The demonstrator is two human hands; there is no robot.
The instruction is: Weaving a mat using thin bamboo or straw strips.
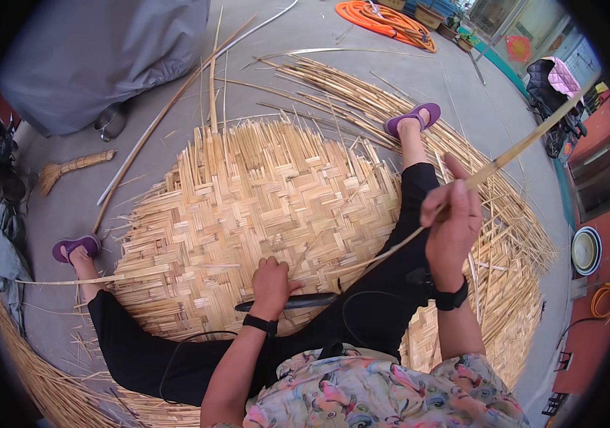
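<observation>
A woven mat of split reeds (pixel 248 207) in a zigzag pattern lies between my outstretched legs, loose strip ends sticking out along its edge. My left hand (pixel 270 289) presses on its near part with fingers curled under; what they grip, if anything, is hidden. Right beside that hand lies a long dark tool (pixel 305 300) with a tapered end. Raised over my right leg, my right hand (pixel 454 217) is closed on a long reed strip (pixel 526 143). The strip slants up to the far right, and its lower part bends down toward the mat.
Loose reeds (pixel 333 89) are heaped beyond and right of the mat, with another bundle (pixel 41 385) at lower left. A hand broom (pixel 77 165), a metal cup (pixel 110 123) and a grey-covered bulk (pixel 105 57) stand left. An orange hose (pixel 383 23) lies far off; basins (pixel 586 251) are at right.
</observation>
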